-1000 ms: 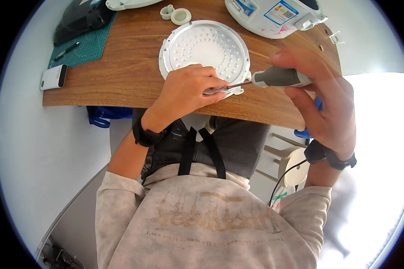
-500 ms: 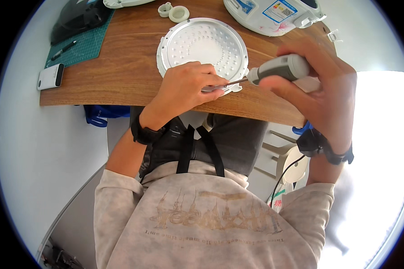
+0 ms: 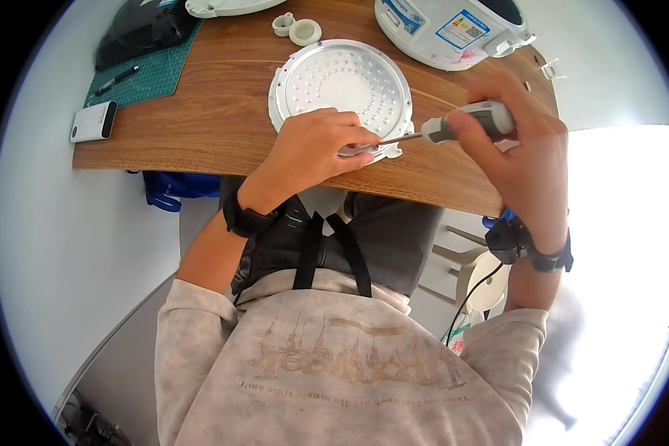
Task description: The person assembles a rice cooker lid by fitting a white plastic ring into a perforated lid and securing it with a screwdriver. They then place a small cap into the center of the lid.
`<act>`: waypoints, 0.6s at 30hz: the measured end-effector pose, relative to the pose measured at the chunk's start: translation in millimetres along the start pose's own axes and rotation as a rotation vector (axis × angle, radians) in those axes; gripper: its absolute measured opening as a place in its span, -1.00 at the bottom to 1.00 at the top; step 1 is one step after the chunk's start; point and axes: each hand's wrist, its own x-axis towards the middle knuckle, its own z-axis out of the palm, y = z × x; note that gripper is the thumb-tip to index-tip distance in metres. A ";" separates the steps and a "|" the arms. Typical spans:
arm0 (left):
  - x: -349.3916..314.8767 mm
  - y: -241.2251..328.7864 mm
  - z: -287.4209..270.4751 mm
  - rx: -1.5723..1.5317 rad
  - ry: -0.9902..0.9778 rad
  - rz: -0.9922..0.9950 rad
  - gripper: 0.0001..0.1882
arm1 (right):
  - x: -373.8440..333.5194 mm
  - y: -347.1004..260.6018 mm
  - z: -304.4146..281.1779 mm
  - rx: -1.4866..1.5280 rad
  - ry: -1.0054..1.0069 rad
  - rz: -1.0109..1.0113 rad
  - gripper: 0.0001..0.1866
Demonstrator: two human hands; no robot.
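Observation:
A round pale lid [image 3: 342, 85] with a dimpled inner face lies near the front edge of the wooden table. My left hand [image 3: 316, 149] rests over its near rim, thumb and fingers closed on the edge. In my right hand [image 3: 524, 152] is a grey-and-white screwdriver [image 3: 472, 123], its handle between thumb and curled fingers. Its thin shaft slants left and slightly down, and the tip meets the lid's rim beside my left fingertips. My left fingers partly cover the spot at the tip, so any screw there is hidden.
A white rice cooker body [image 3: 453, 33] stands at the far right. Behind the lid sit two small pale round parts [image 3: 305, 31]. At left are a green cutting mat [image 3: 152, 74], a pen [image 3: 117, 80], a white power bank [image 3: 93, 123] and a black object [image 3: 141, 33].
The screwdriver handle has drawn back slightly to the right, showing more shaft, and my right hand's grip has shifted. My left hand keeps its place on the rim. The view has tilted a little.

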 end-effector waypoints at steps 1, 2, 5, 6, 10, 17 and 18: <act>-0.5 -0.1 0.4 0.007 0.005 0.003 -0.75 | -1.9 0.6 -2.0 -0.001 -0.002 0.034 -0.75; -0.5 0.4 0.7 0.008 0.009 0.000 -0.75 | -2.8 3.3 -3.2 0.015 -0.001 0.029 -0.76; -0.7 1.1 0.9 0.005 0.014 -0.013 -0.74 | -4.5 11.5 -6.7 0.062 -0.014 0.026 -0.77; -1.2 1.1 1.2 0.001 0.011 -0.021 -0.74 | -5.3 13.7 -8.2 0.077 -0.029 0.034 -0.76; -0.7 1.6 1.5 -0.021 0.020 -0.024 -0.74 | -10.8 18.0 -11.7 0.164 -0.102 0.084 -0.74; -0.7 1.4 2.2 -0.042 0.026 -0.039 -0.78 | -16.5 21.5 -9.7 0.243 -0.109 0.054 -0.75; -0.9 1.1 2.2 -0.040 0.030 -0.030 -0.78 | -17.2 21.7 -9.6 0.236 -0.108 0.044 -0.75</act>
